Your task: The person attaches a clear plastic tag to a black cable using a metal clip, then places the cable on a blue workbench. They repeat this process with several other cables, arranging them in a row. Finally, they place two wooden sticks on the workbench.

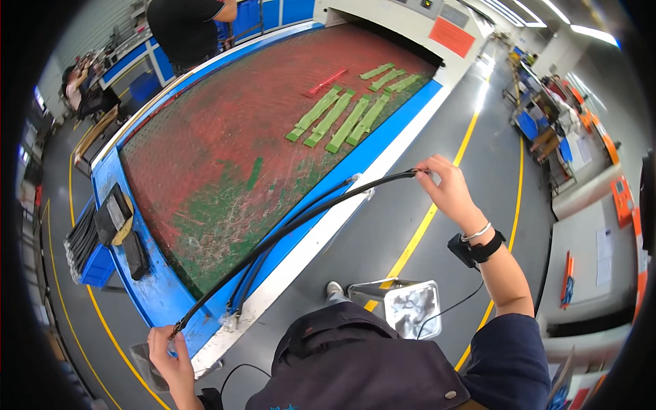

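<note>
The left hand has its fingers closed tight around one end of a bundle of black cables, low by the blue edge of the surface. The right hand pinches the other end (fingers nearly shut), held higher. The cables stretch between them above the red and green mesh, near green strips.

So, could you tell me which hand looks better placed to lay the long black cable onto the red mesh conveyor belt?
Probably the right hand: it pinches the long black cable raised beside the red mesh conveyor belt, near the green strips. The left hand grips the other end low, off the blue corner.
</note>
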Demonstrator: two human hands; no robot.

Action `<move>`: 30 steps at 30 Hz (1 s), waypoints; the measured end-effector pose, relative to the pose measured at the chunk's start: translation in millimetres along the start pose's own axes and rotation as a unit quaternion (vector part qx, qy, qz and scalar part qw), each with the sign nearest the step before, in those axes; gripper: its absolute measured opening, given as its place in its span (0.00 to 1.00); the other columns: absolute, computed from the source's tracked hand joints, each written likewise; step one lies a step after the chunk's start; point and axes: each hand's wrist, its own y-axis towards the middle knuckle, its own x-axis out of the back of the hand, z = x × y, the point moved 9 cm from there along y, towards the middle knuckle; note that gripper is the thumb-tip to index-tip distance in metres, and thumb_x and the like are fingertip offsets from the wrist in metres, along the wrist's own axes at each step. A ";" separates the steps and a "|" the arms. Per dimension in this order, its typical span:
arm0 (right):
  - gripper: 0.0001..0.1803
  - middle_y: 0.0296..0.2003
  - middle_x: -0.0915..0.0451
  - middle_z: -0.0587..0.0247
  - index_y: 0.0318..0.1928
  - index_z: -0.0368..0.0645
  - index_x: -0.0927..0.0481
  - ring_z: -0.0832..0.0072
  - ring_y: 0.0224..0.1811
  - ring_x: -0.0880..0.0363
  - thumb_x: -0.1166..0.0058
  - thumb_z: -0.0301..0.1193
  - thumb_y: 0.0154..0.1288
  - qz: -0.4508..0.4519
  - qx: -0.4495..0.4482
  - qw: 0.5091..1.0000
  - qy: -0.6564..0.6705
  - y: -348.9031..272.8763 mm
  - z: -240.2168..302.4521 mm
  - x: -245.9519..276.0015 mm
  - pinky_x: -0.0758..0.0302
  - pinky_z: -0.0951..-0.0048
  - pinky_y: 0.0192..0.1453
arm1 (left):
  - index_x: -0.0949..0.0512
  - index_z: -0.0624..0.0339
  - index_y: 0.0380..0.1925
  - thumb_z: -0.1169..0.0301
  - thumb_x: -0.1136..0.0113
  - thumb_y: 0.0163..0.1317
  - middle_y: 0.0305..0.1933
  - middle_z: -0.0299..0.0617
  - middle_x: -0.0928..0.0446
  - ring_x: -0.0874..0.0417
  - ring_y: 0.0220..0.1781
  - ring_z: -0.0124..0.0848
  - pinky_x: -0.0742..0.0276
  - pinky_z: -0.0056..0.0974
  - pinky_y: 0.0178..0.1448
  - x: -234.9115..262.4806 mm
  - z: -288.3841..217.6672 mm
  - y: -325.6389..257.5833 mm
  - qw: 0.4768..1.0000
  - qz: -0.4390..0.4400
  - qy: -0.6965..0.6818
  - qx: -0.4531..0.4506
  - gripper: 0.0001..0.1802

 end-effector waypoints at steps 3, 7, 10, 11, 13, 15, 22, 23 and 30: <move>0.05 0.30 0.25 0.57 0.35 0.37 0.22 0.62 0.34 0.23 0.46 0.24 0.57 -0.007 0.018 1.000 -0.005 27.9 -33.0 7.7 0.28 0.67 0.39 | 0.29 0.67 0.28 0.83 0.46 0.49 0.29 0.47 0.30 0.29 0.31 0.42 0.34 0.38 0.37 -28.9 -36.3 3.8 1.000 -0.005 -0.021 0.014 0.05; 0.05 0.32 0.25 0.58 0.34 0.38 0.22 0.62 0.36 0.24 0.46 0.24 0.56 -0.034 0.027 0.998 -0.037 42.9 -67.3 15.6 0.28 0.67 0.41 | 0.28 0.67 0.28 0.84 0.45 0.48 0.29 0.47 0.31 0.29 0.31 0.40 0.33 0.37 0.35 -70.1 -67.9 3.2 0.999 -0.022 -0.042 -0.023 0.06; 0.05 0.31 0.25 0.58 0.34 0.38 0.21 0.62 0.36 0.25 0.45 0.24 0.55 -0.046 0.051 0.996 -0.062 49.1 -94.2 14.1 0.28 0.66 0.41 | 0.27 0.66 0.28 0.84 0.44 0.49 0.28 0.46 0.32 0.29 0.29 0.38 0.33 0.36 0.34 -105.0 -79.2 -8.4 0.997 -0.011 -0.073 -0.008 0.06; 0.05 0.31 0.25 0.58 0.34 0.39 0.21 0.62 0.36 0.25 0.45 0.24 0.55 -0.046 0.040 0.996 -0.068 50.2 -105.6 12.0 0.28 0.66 0.41 | 0.27 0.66 0.28 0.84 0.43 0.49 0.27 0.46 0.31 0.29 0.29 0.38 0.33 0.36 0.33 -114.8 -84.2 -5.5 0.997 -0.015 -0.076 -0.006 0.05; 0.05 0.31 0.25 0.58 0.34 0.39 0.21 0.62 0.37 0.25 0.45 0.24 0.55 -0.033 0.025 0.996 -0.079 60.1 -131.4 11.3 0.28 0.65 0.41 | 0.26 0.66 0.28 0.83 0.43 0.50 0.26 0.45 0.31 0.28 0.30 0.38 0.34 0.37 0.32 -137.1 -90.6 -3.5 0.994 -0.007 -0.109 0.015 0.05; 0.05 0.31 0.25 0.58 0.33 0.39 0.21 0.61 0.36 0.25 0.44 0.25 0.55 -0.017 0.011 0.996 -0.083 71.2 -162.1 9.5 0.28 0.65 0.41 | 0.26 0.64 0.28 0.82 0.42 0.50 0.26 0.44 0.30 0.27 0.30 0.39 0.34 0.38 0.33 -151.0 -105.8 -1.3 0.994 -0.003 -0.110 0.003 0.05; 0.05 0.31 0.24 0.57 0.32 0.40 0.20 0.60 0.35 0.24 0.44 0.25 0.54 -0.031 0.046 0.996 -0.072 138.9 -266.7 1.7 0.28 0.65 0.41 | 0.24 0.59 0.27 0.78 0.38 0.48 0.26 0.39 0.28 0.26 0.31 0.38 0.36 0.41 0.42 -233.9 -183.9 33.0 0.996 -0.017 -0.058 -0.059 0.06; 0.05 0.31 0.24 0.57 0.32 0.40 0.20 0.60 0.36 0.24 0.44 0.25 0.54 -0.029 0.048 0.996 -0.071 150.4 -287.6 0.1 0.27 0.65 0.41 | 0.24 0.59 0.27 0.78 0.38 0.48 0.26 0.39 0.28 0.26 0.31 0.37 0.36 0.41 0.42 -250.7 -197.0 40.8 0.996 -0.020 -0.053 -0.070 0.06; 0.04 0.33 0.24 0.56 0.33 0.38 0.21 0.60 0.37 0.24 0.45 0.24 0.56 -0.035 0.070 0.995 -0.055 209.4 -431.9 -0.2 0.28 0.64 0.43 | 0.25 0.57 0.27 0.76 0.38 0.48 0.27 0.38 0.30 0.27 0.32 0.38 0.36 0.43 0.47 -385.8 -281.0 107.8 0.997 -0.031 -0.002 -0.067 0.06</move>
